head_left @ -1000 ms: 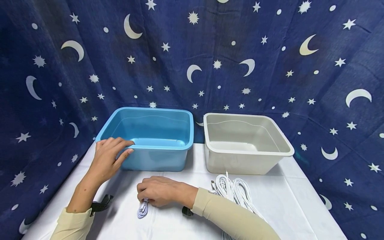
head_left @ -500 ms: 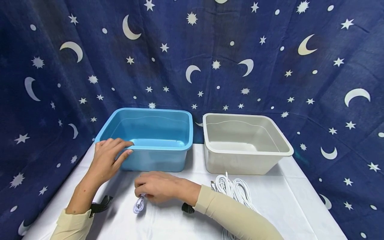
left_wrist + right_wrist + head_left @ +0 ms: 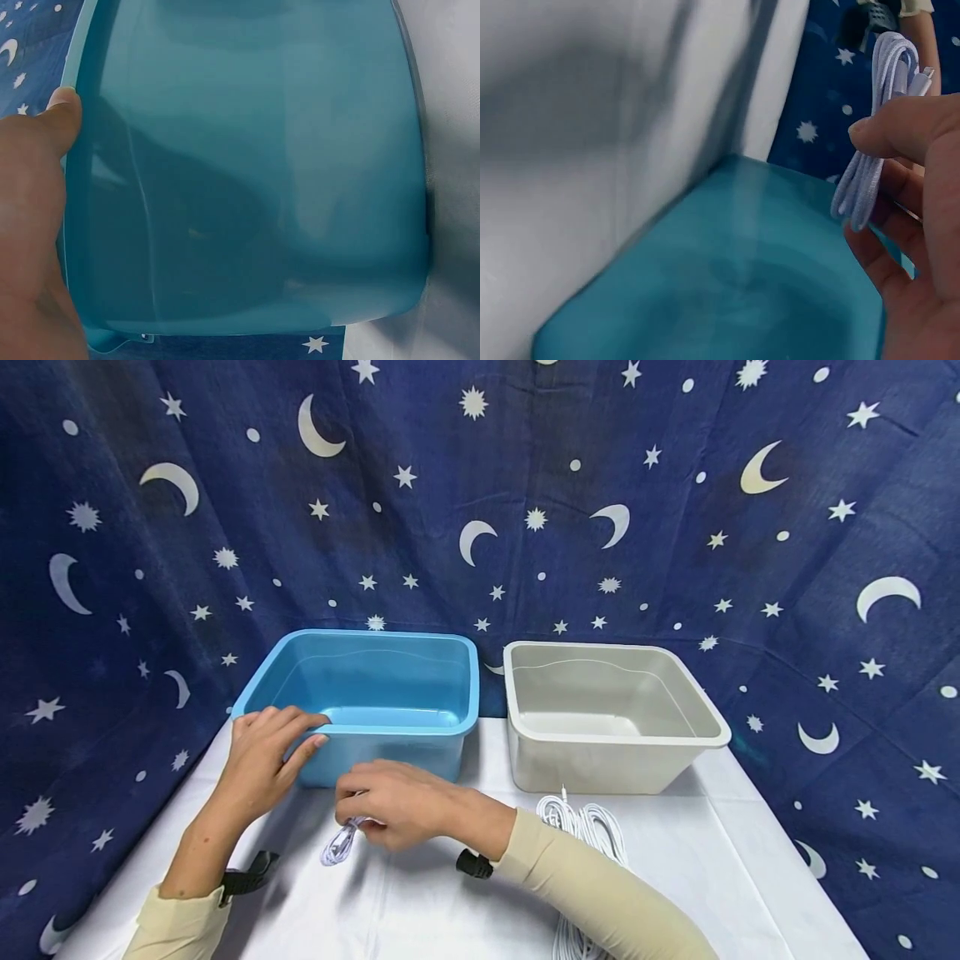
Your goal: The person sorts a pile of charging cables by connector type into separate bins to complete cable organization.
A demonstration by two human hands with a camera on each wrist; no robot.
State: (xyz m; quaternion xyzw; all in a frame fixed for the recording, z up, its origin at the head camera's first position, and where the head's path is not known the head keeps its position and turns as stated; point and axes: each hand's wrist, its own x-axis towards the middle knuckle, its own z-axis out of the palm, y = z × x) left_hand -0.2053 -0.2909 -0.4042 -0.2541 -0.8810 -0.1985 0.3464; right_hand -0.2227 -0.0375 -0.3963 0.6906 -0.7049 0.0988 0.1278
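A blue tub (image 3: 390, 728) stands at the back left of the white-covered table (image 3: 420, 910). My left hand (image 3: 318, 731) grips its near left corner, fingers over the rim and thumb on the outer wall. The left wrist view is filled by the blue tub's wall (image 3: 262, 172), with my thumb (image 3: 64, 112) on its edge. My right hand (image 3: 352, 818) pinches a small coiled white cable (image 3: 336, 846) just above the cloth, in front of the tub. In the right wrist view the white cable (image 3: 881, 105) hangs from my fingers (image 3: 907, 127) beside the tub (image 3: 742, 300).
A grey tub (image 3: 622, 742) with nothing in it stands to the right of the blue one. A pile of several coiled white cables (image 3: 588, 831) lies in front of it, by my right forearm. A dark blue star-and-moon curtain (image 3: 480, 485) closes off the back and sides.
My right hand has lifted the coiled cable off the cloth and moved it up and away from me, toward the blue tub. My left hand has stayed on the rim.
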